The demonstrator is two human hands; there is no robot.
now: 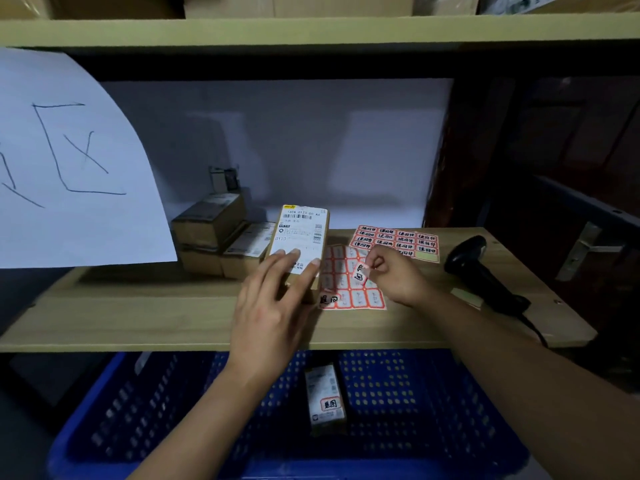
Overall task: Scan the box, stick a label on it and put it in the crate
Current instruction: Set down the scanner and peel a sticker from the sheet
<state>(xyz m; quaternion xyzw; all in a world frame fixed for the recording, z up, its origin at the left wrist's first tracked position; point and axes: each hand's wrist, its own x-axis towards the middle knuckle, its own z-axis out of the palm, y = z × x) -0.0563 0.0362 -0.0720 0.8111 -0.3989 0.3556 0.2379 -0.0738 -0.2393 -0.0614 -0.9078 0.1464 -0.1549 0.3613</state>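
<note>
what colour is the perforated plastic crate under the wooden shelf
Blue; the perforated plastic crate shows best in the head view.

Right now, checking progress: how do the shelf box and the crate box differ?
The shelf box lies under the left hand; the crate box sits untouched in the blue crate. The crate box wears a red label; the shelf box shows none, the right hand pinching a peeled label. Both are brown cartons with white shipping labels.

Support: pale wooden shelf [138, 317].
Back left: brown cardboard boxes [207, 223], stacked.
Middle: box [301, 230] with a printed shipping slip on top.
Right of it: near label sheet [349, 296], far label sheet [394, 237] just behind.
Far right: black scanner [474, 261], lying down.
</note>
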